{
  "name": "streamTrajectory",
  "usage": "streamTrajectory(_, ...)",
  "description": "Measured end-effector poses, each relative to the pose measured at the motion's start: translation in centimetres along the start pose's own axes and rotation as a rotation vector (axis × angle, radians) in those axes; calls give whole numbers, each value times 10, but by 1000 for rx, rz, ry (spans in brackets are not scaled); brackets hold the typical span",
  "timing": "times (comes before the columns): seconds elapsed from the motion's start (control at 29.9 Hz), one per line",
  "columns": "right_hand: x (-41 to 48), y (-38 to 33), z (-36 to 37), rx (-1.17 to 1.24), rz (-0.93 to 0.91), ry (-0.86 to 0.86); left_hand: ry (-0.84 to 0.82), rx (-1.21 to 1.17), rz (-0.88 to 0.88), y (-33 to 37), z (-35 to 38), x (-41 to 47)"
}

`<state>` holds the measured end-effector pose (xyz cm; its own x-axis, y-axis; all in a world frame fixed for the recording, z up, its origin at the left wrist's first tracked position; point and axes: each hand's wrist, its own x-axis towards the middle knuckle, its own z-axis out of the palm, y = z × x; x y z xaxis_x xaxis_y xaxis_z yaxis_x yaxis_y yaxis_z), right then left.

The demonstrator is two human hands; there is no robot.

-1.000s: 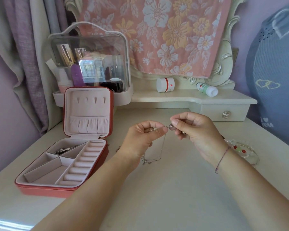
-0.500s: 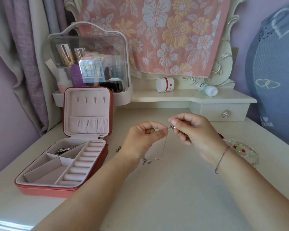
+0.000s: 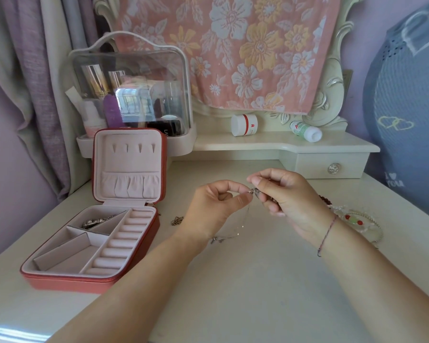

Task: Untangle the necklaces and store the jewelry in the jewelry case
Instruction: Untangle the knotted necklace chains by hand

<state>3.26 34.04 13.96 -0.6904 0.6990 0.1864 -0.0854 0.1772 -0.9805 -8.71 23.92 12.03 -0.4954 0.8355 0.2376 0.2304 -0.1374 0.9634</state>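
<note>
Left hand [image 3: 213, 206] and right hand [image 3: 287, 196]: each grip pinches the necklace [image 3: 254, 191] above the tabletop [image 3: 258, 280], and the chain tail hangs down to it. Judgement: tease with small, slack pulls, no tugging. Jewelry case [image 3: 60, 280] lies open, well apart to the left.

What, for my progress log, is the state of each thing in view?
jewelry case: open, lid upright, silver piece in back compartment.
necklace: pinched between both hands, chain hanging down.
left hand: fingers pinch necklace.
right hand: fingers pinch necklace.
drawer: closed.
jar: lying on its side.
bottle: lying on its side.
</note>
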Motion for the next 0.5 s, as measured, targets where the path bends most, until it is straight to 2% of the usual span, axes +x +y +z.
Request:
streamTrajectory(0.17,1,2,-2,-2,25,-32,55,-23,36,3,-1,0)
streamTrajectory(0.3,1,3,-2,37,22,-130,108,-49,26,1,-2,2)
streamTrajectory(0.5,-1,3,-1,-24,23,-199,70,53,-23,0,-2,2)
